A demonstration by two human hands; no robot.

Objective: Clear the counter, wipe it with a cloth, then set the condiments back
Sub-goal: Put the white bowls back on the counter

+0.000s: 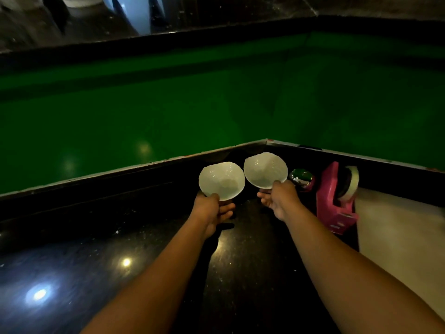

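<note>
Two bowls (221, 180) held | chrome dome (302, 178), tape dispenser (334, 201) beside right hand (279, 198)

- Both forearms bare, stretched forward side by side — converging slightly toward the hands.
- left hand (212, 210): thumb over the near rim of the left bowl (221, 180), fingers curled beneath it.
- right hand (279, 198): same pinch on the right bowl (265, 169), higher in view.
- Fingertips underneath probably cup the bases — dim and partly hidden.
- Hands apart, not touching.
</note>
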